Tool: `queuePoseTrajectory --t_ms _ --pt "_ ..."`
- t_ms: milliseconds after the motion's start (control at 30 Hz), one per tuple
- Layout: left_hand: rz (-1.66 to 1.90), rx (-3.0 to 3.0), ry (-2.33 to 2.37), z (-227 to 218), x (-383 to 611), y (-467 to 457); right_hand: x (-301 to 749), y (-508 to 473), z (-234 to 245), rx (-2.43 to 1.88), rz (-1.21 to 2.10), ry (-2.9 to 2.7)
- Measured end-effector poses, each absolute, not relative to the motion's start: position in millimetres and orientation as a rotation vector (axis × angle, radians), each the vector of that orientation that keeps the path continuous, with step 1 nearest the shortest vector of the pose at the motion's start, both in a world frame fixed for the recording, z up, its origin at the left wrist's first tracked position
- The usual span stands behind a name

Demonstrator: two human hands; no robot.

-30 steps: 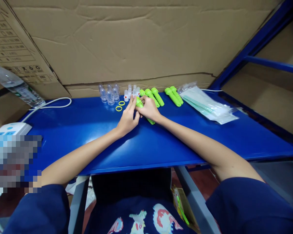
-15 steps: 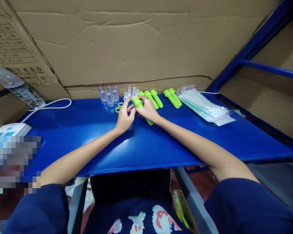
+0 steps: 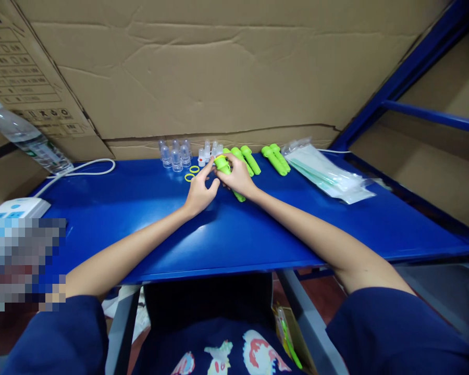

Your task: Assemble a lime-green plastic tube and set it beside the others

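My right hand (image 3: 237,174) is closed around a bright green flashlight-shaped tube (image 3: 222,164), its wider head turned up and to the left. A thin yellow ring (image 3: 220,157) sits at the rim of that head. My left hand (image 3: 201,188) meets the rim with its outstretched index finger, the thumb held apart; its other fingertips are partly hidden. Just left of the hands, two loose yellow rings (image 3: 192,173) lie on the table. Behind the hands stand small white and clear pieces (image 3: 208,151), one with a red dot. Another green tube's end (image 3: 239,196) shows below my right hand.
Several clear plastic cups (image 3: 175,156) stand at the back left of the blue table (image 3: 226,234). More green tubes (image 3: 275,159) lie at the back right, beside a clear plastic bag (image 3: 328,172). A water bottle (image 3: 31,140) and white power strip (image 3: 19,208) are far left.
The green tube's head has shifted slightly right and the yellow ring now shows along its rim. My left index finger has straightened a little. The loose rings are more exposed.
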State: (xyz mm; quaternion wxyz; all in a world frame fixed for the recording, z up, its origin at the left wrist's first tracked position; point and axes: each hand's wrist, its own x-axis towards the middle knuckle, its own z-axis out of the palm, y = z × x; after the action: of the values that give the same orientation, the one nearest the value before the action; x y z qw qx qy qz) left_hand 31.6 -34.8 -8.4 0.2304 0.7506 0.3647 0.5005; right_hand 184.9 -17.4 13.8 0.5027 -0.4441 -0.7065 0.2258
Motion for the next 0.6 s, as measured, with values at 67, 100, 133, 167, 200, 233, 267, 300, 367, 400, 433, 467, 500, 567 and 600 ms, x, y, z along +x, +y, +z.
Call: queuePoseTrajectory --t_ms 67,100,133,167,200,233,267,300,367,400,433,467,500,567,600 --pt "1.377 2.126 1.017 -9 32 -38 186 -16 14 -1.099 0.534 -1.696" --pt "1.369 2.168 1.012 -10 33 -40 188 -14 14 -1.12 0.534 -1.682" --pt "1.349 2.219 0.997 -11 35 -43 190 -12 14 -1.142 0.538 -1.663" --pt "1.32 2.272 0.973 -11 36 -45 192 -10 13 -1.161 0.55 -1.643" --pt "1.283 2.321 0.946 -11 38 -48 194 -8 13 -1.174 0.567 -1.626" --pt "1.248 2.36 0.923 -12 40 -51 196 -5 13 -1.179 0.586 -1.613" --pt "1.227 2.382 0.915 -11 42 -54 198 -4 12 -1.179 0.602 -1.604" --pt "1.22 2.392 0.92 -11 43 -56 198 -3 12 -1.177 0.613 -1.6" --pt "1.272 2.371 0.97 -9 44 -59 197 -2 11 -1.186 0.613 -1.602" --pt "1.324 2.345 1.004 -8 44 -59 196 -2 10 -1.192 0.594 -1.608" --pt "1.383 2.313 1.033 -7 43 -57 194 -3 10 -1.196 0.562 -1.621" --pt "1.439 2.28 1.049 -6 42 -56 191 -4 10 -1.192 0.518 -1.64" --pt "1.481 2.256 1.049 -6 41 -53 189 -6 11 -1.178 0.469 -1.661" --pt "1.488 2.25 1.0 -5 38 -47 186 -10 12 -1.134 0.407 -1.707" --pt "1.459 2.263 0.964 -5 37 -45 186 -12 13 -1.11 0.407 -1.728"
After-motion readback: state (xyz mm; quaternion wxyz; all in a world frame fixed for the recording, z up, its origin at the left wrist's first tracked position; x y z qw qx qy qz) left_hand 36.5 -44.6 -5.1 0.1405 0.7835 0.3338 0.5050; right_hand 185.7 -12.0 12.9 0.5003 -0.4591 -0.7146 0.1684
